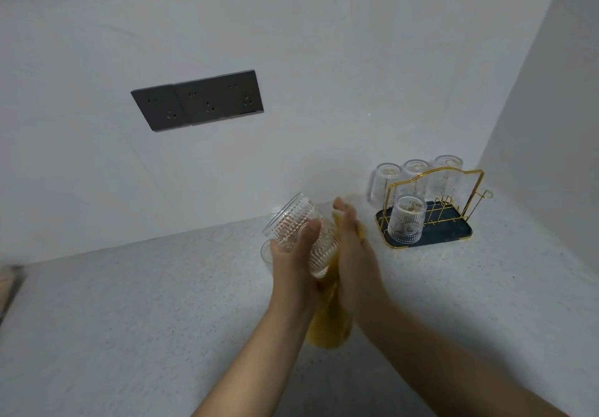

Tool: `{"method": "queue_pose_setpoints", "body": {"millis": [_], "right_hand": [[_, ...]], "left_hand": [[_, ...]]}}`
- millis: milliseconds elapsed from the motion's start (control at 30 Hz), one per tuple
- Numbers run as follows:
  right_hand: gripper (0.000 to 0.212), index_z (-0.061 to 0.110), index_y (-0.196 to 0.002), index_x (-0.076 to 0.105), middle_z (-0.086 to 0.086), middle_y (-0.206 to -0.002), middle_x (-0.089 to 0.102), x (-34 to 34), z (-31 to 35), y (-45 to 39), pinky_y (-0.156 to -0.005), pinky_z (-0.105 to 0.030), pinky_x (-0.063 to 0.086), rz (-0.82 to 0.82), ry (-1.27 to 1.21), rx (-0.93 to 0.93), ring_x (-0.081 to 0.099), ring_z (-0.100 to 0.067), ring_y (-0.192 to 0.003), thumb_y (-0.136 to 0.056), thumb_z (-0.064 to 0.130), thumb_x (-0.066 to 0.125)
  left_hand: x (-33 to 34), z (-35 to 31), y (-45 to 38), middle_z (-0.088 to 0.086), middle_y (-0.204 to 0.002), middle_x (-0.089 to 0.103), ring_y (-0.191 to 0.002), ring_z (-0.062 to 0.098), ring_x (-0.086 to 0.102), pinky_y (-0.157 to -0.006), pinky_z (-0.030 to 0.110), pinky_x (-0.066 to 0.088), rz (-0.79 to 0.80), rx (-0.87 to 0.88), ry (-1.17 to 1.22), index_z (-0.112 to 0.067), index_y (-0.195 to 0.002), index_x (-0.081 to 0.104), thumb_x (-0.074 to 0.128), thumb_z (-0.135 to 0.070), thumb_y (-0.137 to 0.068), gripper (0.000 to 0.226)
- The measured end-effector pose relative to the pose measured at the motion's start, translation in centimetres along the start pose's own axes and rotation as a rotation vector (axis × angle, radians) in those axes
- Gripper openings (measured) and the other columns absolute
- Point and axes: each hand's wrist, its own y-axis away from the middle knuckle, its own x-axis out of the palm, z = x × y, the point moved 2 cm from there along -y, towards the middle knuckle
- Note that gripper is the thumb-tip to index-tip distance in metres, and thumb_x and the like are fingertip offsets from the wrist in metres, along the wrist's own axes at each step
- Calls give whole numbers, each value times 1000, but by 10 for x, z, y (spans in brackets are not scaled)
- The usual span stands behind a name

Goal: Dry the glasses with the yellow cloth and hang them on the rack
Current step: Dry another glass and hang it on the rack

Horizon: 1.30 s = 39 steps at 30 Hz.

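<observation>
Ribbed glass (303, 232) tilted against yellow cloth (330, 322) (four racked (431, 209))

Bare forearms (437, 352), no sleeves visible.

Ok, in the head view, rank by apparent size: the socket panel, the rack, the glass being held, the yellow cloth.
1. Socket panel, widest in frame.
2. Rack with its dark tray.
3. Held glass and yellow cloth: not ranked. The cloth is partly hidden behind the hands, and both sit nearer the camera than the rack, so they look enlarged.
</observation>
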Motion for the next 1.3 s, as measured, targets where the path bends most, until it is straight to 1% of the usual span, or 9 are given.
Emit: {"method": "queue_pose_setpoints", "body": {"millis": [100,300,433,600,800,1000,1067,1167,1300], "right_hand": [[54,5,-112,61,-13,-93,73,-11,-2,-19,-76,-40,55,-113,-248,319,71,-25,-81,-93,50,39],[63,-7,-124,48,-30,-117,58,-20,-4,-17,-89,-53,46,-56,-451,505,58,-42,-105,-96,48,33],[59,-5,-110,57,-26,-99,67,-11,-1,-3,-76,-47,49,25,-511,453,62,-36,-92,-97,46,31],[58,-2,-119,56,-25,-115,63,-6,-18,-13,-84,-43,54,-2,-547,397,62,-35,-104,-98,44,29],[57,4,-121,57,-16,-116,66,-9,-23,-1,-95,-39,49,143,-361,252,63,-26,-108,-96,46,29],[54,41,-124,50,9,-131,52,-17,-24,2,-106,-28,37,83,99,14,48,-12,-123,-77,63,33],[55,37,-130,46,10,-133,51,-19,-13,-4,-94,-13,44,155,147,-87,50,-6,-120,-82,55,25],[57,27,-136,43,0,-138,50,-16,3,-7,-101,-32,45,188,113,-158,51,-17,-124,-87,48,21],[54,10,-93,62,-8,-95,67,-16,10,-12,-80,-36,53,127,188,-286,63,-23,-88,-90,52,28]], "left_hand": [[-6,2,-6,30,-107,62,-102,46,63,-81,46,57,-16,104,-109,10,-119,50,79,-23,-73,63],[-21,-3,-20,17,-121,63,-112,38,62,-96,54,50,-168,131,-119,-7,-136,38,85,-30,-53,98],[-18,-2,-19,11,-117,63,-108,33,64,-88,46,54,-186,125,9,-6,-139,36,84,-25,-63,92],[-6,-1,-14,20,-122,62,-108,35,64,-92,52,53,-152,191,-160,-10,-138,40,84,-33,-62,90],[-13,-2,-12,-1,-119,63,-107,17,64,-90,37,54,-210,112,-177,-19,-134,34,85,-40,-66,87],[-11,-10,-8,18,-121,65,-113,33,63,-98,57,48,-20,101,-337,-2,-132,48,81,-50,-69,86],[-12,-9,-6,18,-115,68,-107,34,66,-94,52,51,102,87,-419,-1,-125,55,76,-45,-76,68],[-9,-11,0,17,-108,71,-100,33,69,-85,41,56,299,54,-495,-6,-115,65,66,-37,-85,44],[-6,-15,5,21,-110,70,-102,37,68,-87,44,55,361,-124,-469,-3,-118,62,68,-44,-77,58]]}}
